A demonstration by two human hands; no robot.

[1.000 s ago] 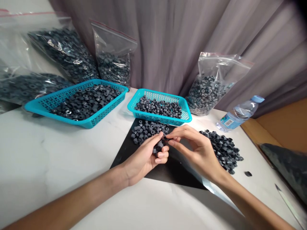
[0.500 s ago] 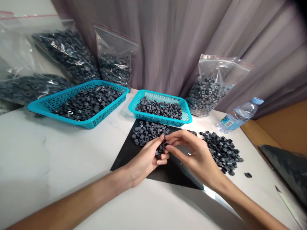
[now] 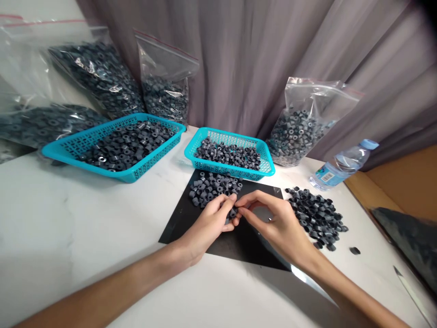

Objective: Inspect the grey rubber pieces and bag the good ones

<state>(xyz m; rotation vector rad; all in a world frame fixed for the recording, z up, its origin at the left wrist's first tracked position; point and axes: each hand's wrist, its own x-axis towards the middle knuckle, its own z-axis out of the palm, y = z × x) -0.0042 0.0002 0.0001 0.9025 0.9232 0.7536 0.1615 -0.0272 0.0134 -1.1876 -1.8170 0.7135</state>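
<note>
The scene is viewed by one camera worn on the person's head, set above the bench (image 3: 37, 214) and aimed forward and down. The left hand (image 3: 210, 223) and right hand (image 3: 283, 221) are seen from above and behind, near the middle of the frame, the forearms (image 3: 136, 280) being cut off along its bottom edge. A wide stretch of bench is covered at close range, with the curtain (image 3: 239, 68) faced beyond.

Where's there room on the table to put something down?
The biggest bare patch of white tabletop is between the larger blue basket and the left forearm. Another lies between the forearms, in front of the black mat. It's crowded on the right, with loose dark rings and a water bottle, along the back with zip bags, and beyond the left hand.
</note>
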